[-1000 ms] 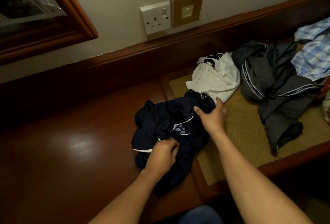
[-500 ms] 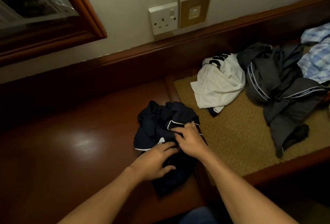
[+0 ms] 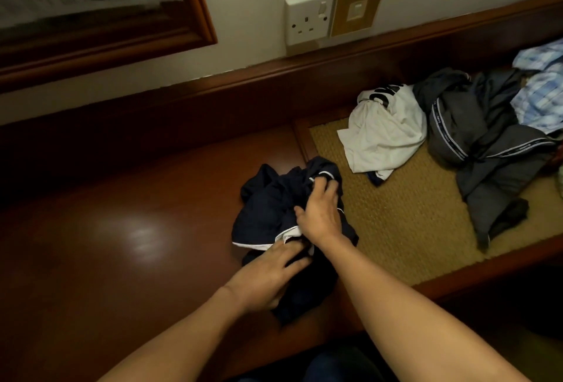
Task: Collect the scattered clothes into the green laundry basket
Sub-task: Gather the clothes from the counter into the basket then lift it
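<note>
A dark navy garment (image 3: 268, 208) with white trim lies bunched on the wooden desk, at the left edge of a woven mat. My right hand (image 3: 320, 214) lies on top of it, fingers curled into the fabric at its far side. My left hand (image 3: 268, 275) rests on the garment's near part, fingers spread and tucked under a fold. On the mat lie a white shirt (image 3: 384, 134) with black lettering, a grey garment (image 3: 487, 144) with striped bands, and a blue checked shirt (image 3: 539, 92) at the right edge. No green basket is in view.
The glossy wooden desk (image 3: 122, 244) stretches to the left. A woven mat (image 3: 405, 214) covers its right part. Behind runs a raised wooden ledge under a wall socket (image 3: 307, 17) and a framed mirror (image 3: 91, 3). The desk's front edge is close to my body.
My right hand drew back from the white shirt's edge onto the navy garment and gathered it into a tighter bunch. My left hand opened from a fist and slid over the near fold.
</note>
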{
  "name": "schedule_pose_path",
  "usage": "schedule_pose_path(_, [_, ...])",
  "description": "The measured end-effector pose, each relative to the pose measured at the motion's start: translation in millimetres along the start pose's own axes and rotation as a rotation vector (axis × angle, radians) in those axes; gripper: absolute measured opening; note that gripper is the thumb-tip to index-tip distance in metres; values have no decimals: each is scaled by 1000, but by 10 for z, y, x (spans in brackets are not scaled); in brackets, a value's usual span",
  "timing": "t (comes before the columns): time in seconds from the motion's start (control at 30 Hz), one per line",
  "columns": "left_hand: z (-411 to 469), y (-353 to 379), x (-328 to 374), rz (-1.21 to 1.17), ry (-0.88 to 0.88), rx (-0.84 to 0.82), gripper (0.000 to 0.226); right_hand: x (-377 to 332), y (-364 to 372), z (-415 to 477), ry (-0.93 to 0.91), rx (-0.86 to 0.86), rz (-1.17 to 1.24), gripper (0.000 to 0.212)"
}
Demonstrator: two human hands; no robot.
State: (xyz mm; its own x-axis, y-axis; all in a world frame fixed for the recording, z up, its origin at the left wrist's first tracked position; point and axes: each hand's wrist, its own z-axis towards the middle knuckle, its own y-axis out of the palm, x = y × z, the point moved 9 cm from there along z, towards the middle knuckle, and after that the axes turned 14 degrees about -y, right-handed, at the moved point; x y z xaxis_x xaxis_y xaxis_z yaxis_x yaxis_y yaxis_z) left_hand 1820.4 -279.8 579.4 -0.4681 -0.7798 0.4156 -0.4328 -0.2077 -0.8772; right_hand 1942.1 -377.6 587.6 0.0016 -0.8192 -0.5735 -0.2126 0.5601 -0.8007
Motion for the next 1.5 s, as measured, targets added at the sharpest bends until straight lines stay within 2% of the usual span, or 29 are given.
schedule_pose_path(0.07, [-245,-116,-148,-74,-59,86,72,-26,-1,-79,-42,62,-10,97])
schedule_pose_path(0.13, [-472,-202,-361,-98,-178,164,83,-110,90,-149,-156,-10,-96,107])
schedule_pose_path(0.17, [-551,-201,-488,-62,-256,179,92,-166,190,-192,-222,-89,-141,101])
schedule_pose_path(0.23, [-626,-79,-757,3,-420,69,105,-175,411,-321,-282,-266,-106,83])
schedule_pose_path(0.33, [-681,208,-1021,10,-484,-143,110,-133,586,-626,-173,-441,151,75])
schedule_pose_path(0.4, [-705,285,-1066,33,-461,-170,114,-149,660,-898,-115,-554,212,90])
schedule_pose_path(0.5, [-711,295,-1032,-5,-429,-157,115,-218,840,-1246,-97,-651,23,132])
schedule_pose_path(0.57, [-697,282,-1004,-47,-420,-143,113,-230,986,-1331,-80,-588,-127,148])
schedule_pose_path(0.63, [-682,295,-998,-76,-409,-141,114,-212,1068,-1317,-54,-457,-239,147])
schedule_pose_path(0.77, [-673,264,-952,-128,-369,-141,104,-169,1032,-1300,-61,-210,-358,113])
schedule_pose_path(0.9, [-739,227,-733,-244,-318,-128,92,-131,836,-1435,-83,26,-182,64])
schedule_pose_path(1.03, [-770,140,-385,-282,-189,-131,95,35,548,-1804,-36,176,23,50])
schedule_pose_path(1.13, [-763,101,34,-244,-69,-124,108,382,254,-2388,45,312,51,46])
schedule_pose_path(1.27, [-738,325,687,-182,31,-135,107,1070,-58,-3485,218,488,160,57])
schedule_pose_path(1.4, [-777,1053,1464,52,205,-264,112,1630,-300,-4778,432,678,218,66])
schedule_pose_path(1.5, [-990,1774,2064,282,425,-374,106,1959,-309,-5693,599,731,145,55])
